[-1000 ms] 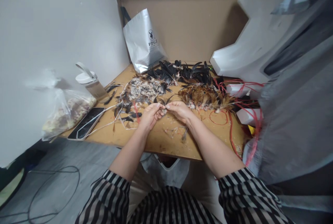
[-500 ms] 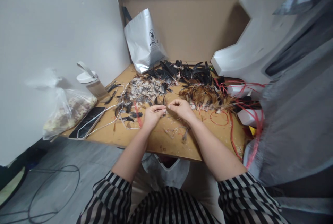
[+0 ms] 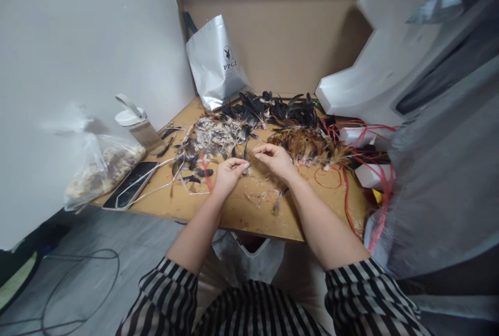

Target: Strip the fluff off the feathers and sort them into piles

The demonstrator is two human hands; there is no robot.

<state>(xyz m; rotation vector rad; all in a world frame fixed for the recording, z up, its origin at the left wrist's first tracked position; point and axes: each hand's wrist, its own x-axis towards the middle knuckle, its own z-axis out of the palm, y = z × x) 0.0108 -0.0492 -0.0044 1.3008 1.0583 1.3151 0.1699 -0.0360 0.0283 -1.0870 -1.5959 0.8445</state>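
Note:
Over the middle of the wooden table, my left hand (image 3: 229,175) is closed in a pinch at the base of a thin dark feather (image 3: 246,150), which stands up from the fingertips. My right hand (image 3: 275,160) is a short way to the right, thumb and forefinger pressed together; anything between them is too small to make out. Brown feathers (image 3: 307,144) lie in a heap just beyond my right hand. Pale, fluffy feathers (image 3: 216,134) are piled beyond my left hand, and glossy black feathers (image 3: 290,110) spread along the back.
A silver bag (image 3: 212,65) leans at the back. On the left are a lidded cup (image 3: 142,130), a phone (image 3: 130,185) and a plastic bag of food (image 3: 103,167). Red string (image 3: 346,201) trails at the right, near a white machine (image 3: 366,76). Feather scraps (image 3: 263,198) litter the wooden table (image 3: 241,214).
My right hand has lifted slightly up and away from my left fingertips, widening the gap between them. My left hand has stayed in place with the feather.

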